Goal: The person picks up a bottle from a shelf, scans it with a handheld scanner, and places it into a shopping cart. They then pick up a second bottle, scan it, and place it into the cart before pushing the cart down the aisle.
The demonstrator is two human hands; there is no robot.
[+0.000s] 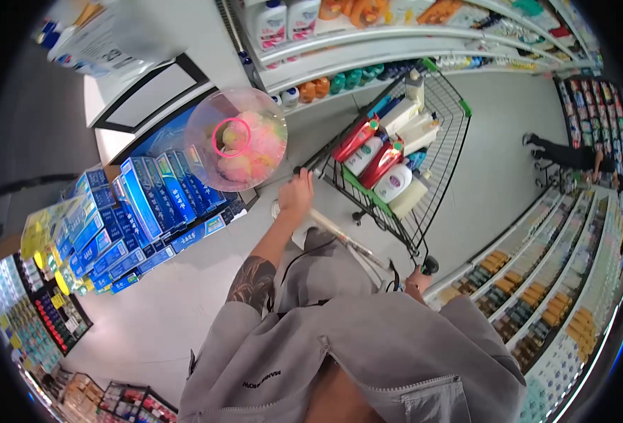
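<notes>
A wire shopping cart (pixel 459 151) with green corner pieces stands in front of me, tilted in the view. Its pale handle bar (pixel 343 235) runs between my hands. My left hand (pixel 297 194), on a tattooed forearm, is closed around the bar's left end near a black grip. At the right end, my right hand (pixel 416 283) is closed by the other black grip (pixel 430 265), partly hidden by my sleeve. Inside the cart lie several bottles, among them a red bottle (pixel 383 163), a white bottle (pixel 393 183) and a cream bottle (pixel 410 197).
A stack of blue boxes (pixel 146 197) and a clear round tub (pixel 197 151) of pink and yellow items stand to my left. Shelves of bottles (pixel 272 25) line the far side. More shelving (pixel 537 261) is on my right. A person (pixel 572 156) with a cart is further along.
</notes>
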